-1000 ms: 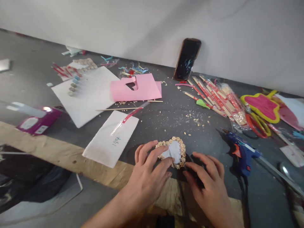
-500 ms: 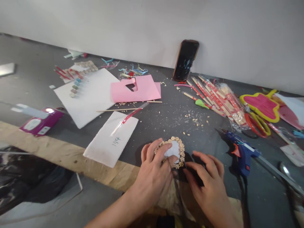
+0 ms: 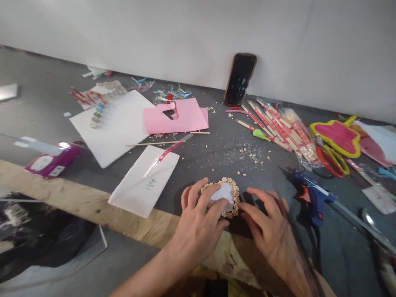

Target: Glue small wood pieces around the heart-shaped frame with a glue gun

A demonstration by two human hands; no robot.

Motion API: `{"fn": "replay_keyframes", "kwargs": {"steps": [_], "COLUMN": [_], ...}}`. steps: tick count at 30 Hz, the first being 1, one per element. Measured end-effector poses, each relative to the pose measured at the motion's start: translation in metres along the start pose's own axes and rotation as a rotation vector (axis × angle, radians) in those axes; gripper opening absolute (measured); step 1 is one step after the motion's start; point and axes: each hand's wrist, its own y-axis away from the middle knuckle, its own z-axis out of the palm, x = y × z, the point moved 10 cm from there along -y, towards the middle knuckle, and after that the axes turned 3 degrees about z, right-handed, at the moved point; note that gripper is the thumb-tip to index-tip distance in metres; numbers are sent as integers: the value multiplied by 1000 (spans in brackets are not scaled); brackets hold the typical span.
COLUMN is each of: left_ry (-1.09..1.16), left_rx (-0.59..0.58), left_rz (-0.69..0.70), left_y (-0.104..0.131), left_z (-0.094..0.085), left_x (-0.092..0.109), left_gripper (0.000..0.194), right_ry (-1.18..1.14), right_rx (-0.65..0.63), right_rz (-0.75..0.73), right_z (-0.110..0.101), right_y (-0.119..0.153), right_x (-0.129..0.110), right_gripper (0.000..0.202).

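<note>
Head view: right hand (image 3: 268, 226) had edged upward; index tip now met, or nearly met, the bead-rimmed piece (image 3: 225, 191), bringing that rim within reach. Thumb apart, nothing visibly held. Piece lay near table (image 3: 198, 161) edge under left hand (image 3: 199, 220), fingers spread; clamped or merely resting, couldn't tell.

A grey table (image 3: 198, 161) spans the frame. On it lie a white sheet (image 3: 114, 136) at upper left, pink paper (image 3: 193, 119) near upper centre and a white card (image 3: 133, 189) left of centre. A phone (image 3: 239, 80) stands at upper centre. Sticks (image 3: 278, 126), scissors (image 3: 323, 161) and a glue gun (image 3: 317, 204) lie at right, a beaded piece (image 3: 227, 192) at lower centre.
</note>
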Motion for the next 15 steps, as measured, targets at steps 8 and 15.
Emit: {"fn": "replay_keyframes", "kwargs": {"steps": [8, 15], "left_ry": [11, 22], "left_rx": [-73, -55], "left_rz": [-15, 4], "left_y": [6, 8], "left_z": [-5, -5], "left_x": [-13, -15], "left_gripper": [29, 32], "right_ry": [-77, -33], "right_rx": [6, -5], "right_rz": [-17, 59], "right_z": [-6, 10], "right_y": [0, -2], "right_x": [-21, -30], "right_gripper": [14, 13]}}
